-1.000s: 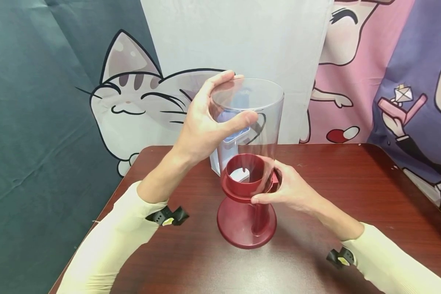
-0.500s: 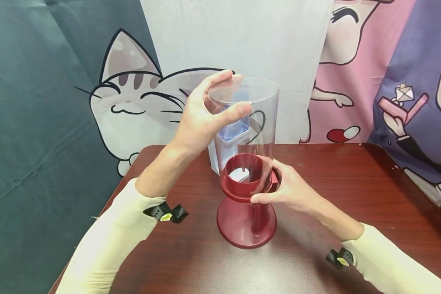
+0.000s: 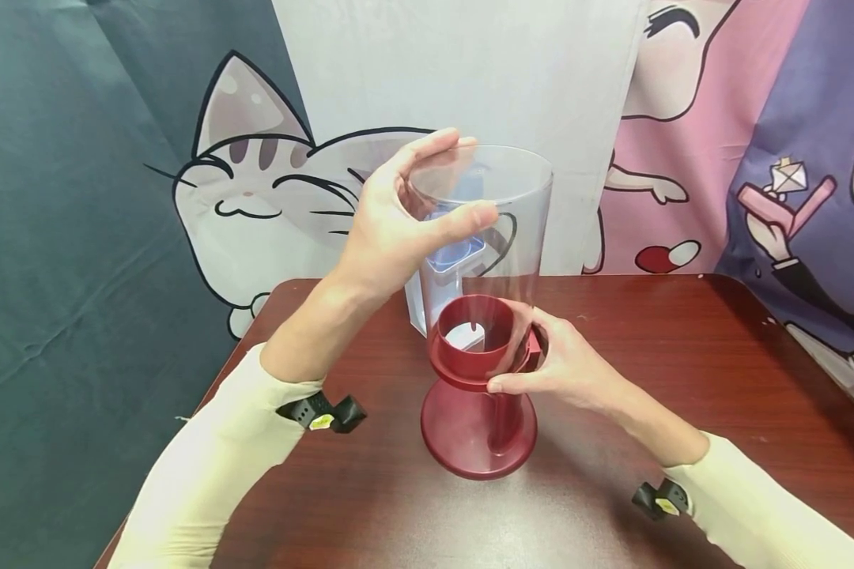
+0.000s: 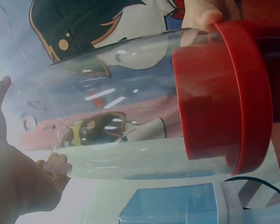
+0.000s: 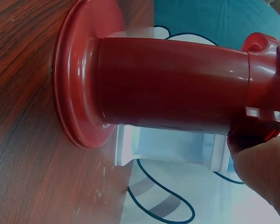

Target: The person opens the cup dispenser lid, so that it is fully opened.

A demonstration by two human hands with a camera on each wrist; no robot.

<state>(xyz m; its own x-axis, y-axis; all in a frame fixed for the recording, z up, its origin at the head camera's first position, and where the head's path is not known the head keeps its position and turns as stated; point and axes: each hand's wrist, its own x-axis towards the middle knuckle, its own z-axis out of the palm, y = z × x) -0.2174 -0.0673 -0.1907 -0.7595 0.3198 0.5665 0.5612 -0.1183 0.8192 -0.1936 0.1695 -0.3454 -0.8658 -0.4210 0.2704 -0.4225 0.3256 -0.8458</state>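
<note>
Reddish-brown, wood-grained and glossy, the rectangular table [image 3: 648,340] has rounded far corners and a pale pool of glare near the person. Behind it hangs a printed cloth backdrop [image 3: 470,71]: dark teal on the left, white in the middle, then pink and purple, with a smiling cartoon cat [image 3: 249,237] across the teal and white. At the table's far side, behind what the person is handling, is a pale blue and white plastic container [image 3: 414,304], partly seen through clear plastic.

From where I stand, a glossy dark-red plastic stand [image 3: 462,431] rises upright from the table on its wide, round, flared foot. A thick column leads up to a ringed collar and a hollow red cup. The right wrist view shows a rounded lug and a squarish block on the collar. Around the cup, above the collar, is a tall, transparent, colourless cylinder [image 3: 523,237] with streaks of reflected light; whether it is fully seated I cannot tell.

The person's left hand [image 3: 384,237] grasps the cylinder near its top rim, thumb on the near side and fingers on the far side. Their right hand [image 3: 562,359] grips the stand at its collar, thumb towards the person. Both arms wear cream sleeves [image 3: 206,474] with black wrist straps [image 3: 309,409].
</note>
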